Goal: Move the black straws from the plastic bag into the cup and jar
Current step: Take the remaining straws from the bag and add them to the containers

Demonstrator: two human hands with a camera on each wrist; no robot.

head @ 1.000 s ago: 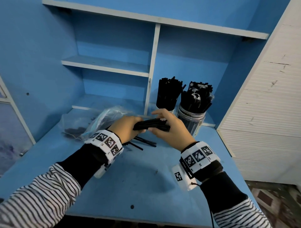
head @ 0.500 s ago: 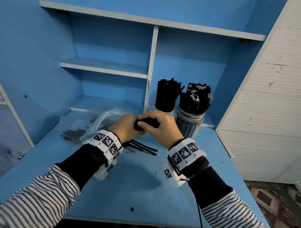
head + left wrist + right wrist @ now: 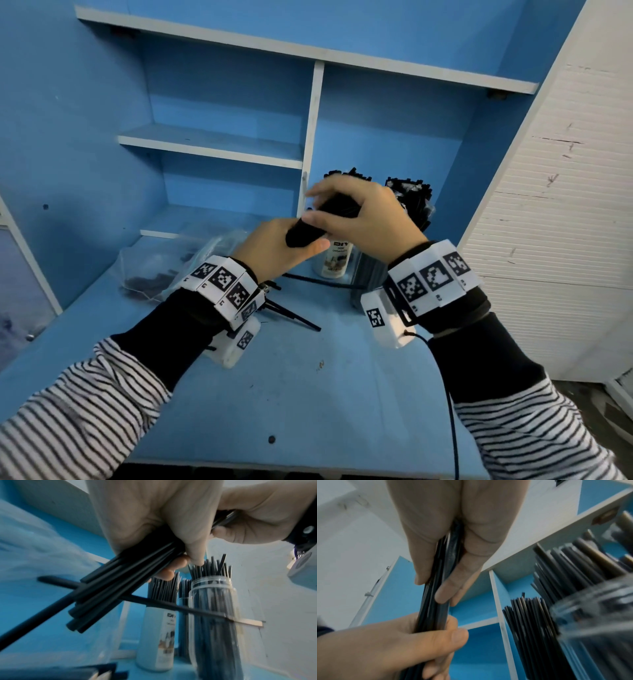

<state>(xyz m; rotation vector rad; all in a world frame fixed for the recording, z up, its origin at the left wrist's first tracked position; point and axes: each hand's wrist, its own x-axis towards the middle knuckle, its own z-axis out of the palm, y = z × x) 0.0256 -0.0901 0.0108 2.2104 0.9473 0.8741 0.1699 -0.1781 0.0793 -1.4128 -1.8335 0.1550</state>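
- Since a second ago: both hands have risen off the bench with the bundle of black straws, carried from low over the loose straws up toward the far containers and tilted more upright.
- Left hand: fingers curled round the lower end of the bundle.
- Right hand: fingers and thumb wrapped round the upper part of it.
- Cup: far right, white, labelled, already packed with upright straws.
- Jar: clear, just right of the cup, also well filled.
- Plastic bag: far left on the bench, dark straws inside yet to be moved.
- Loose straws: lying on the bench beneath the hands, also outstanding.
- Status, as judged: well advanced; held bundle undelivered, bag remainder pending.
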